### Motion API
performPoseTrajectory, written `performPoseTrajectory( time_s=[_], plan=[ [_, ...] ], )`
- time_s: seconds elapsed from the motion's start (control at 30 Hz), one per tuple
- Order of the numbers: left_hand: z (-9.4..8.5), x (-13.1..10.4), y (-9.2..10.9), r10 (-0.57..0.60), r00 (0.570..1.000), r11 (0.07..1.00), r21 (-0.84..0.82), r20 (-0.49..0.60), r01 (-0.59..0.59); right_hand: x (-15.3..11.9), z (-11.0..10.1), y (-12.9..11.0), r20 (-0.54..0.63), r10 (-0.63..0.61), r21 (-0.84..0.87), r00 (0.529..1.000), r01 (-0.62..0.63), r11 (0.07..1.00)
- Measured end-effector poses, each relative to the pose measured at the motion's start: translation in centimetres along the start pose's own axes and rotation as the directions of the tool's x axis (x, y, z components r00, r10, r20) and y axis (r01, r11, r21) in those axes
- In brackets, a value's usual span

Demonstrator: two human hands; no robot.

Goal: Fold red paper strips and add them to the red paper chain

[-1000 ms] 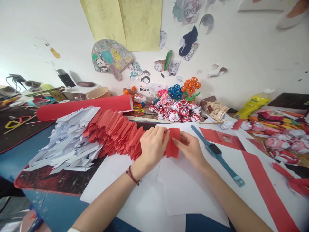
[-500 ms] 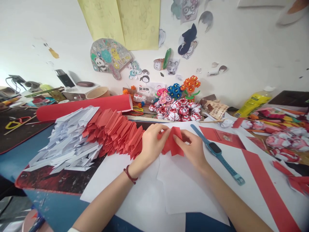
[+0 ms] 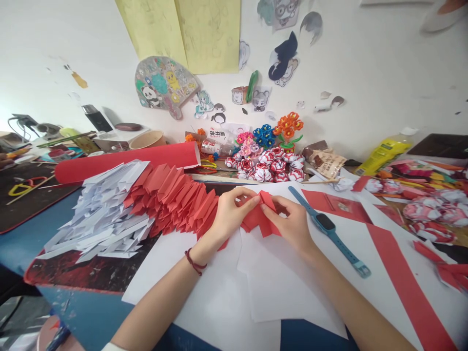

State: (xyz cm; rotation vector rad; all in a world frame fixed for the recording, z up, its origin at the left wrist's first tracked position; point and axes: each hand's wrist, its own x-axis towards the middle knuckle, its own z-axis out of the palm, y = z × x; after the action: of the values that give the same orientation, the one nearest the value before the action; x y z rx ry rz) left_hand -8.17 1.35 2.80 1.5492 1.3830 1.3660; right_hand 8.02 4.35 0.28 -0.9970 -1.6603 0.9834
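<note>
Between my hands is a small folded piece of red paper (image 3: 266,225), held just above white sheets. My left hand (image 3: 234,208) pinches its upper left edge, thumb and index finger together near the top. My right hand (image 3: 290,218) grips the right side, thumb on the front and the other fingers behind. The paper's back is hidden. Just left of my left hand lies a pile of folded red paper pieces (image 3: 175,200), beside a heap of folded white paper pieces (image 3: 106,209). A blue wristwatch (image 3: 325,223) rests to the right of my right hand.
White sheets (image 3: 219,302) cover the table's middle. A red paper strip (image 3: 405,282) lies at right. Behind stand a red paper roll (image 3: 127,161), red-and-white paper flowers (image 3: 270,168) and a yellow bottle (image 3: 383,153). Scissors (image 3: 25,187) lie far left.
My left thumb and fingertips have shifted slightly right onto the top of the red paper, and its upper edge now looks folded over. The right hand has barely moved.
</note>
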Motion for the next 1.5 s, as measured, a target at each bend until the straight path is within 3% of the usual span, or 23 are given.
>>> performPoseTrajectory(
  time_s=[0.23, 0.77, 1.5],
  plan=[
    [0.03, 0.0, -0.36, -0.026, 1.0, 1.0, -0.001, -0.018, 0.026, 0.32, -0.12, 0.57, 0.068, 0.113, 0.087, 0.991, -0.119, 0.989],
    [0.38, -0.12, -0.76, -0.046, 0.999, 0.999, -0.027, -0.023, 0.045, 0.24, -0.05, 0.18, 0.107, 0.148, 0.236, 0.983, -0.17, 0.957],
    [0.17, -0.35, -0.14, 0.037, 0.999, 0.999, 0.034, -0.036, -0.036, 0.14, -0.31, 0.02, 0.154, 0.162, 0.22, 0.975, -0.194, 0.956]
  ],
)
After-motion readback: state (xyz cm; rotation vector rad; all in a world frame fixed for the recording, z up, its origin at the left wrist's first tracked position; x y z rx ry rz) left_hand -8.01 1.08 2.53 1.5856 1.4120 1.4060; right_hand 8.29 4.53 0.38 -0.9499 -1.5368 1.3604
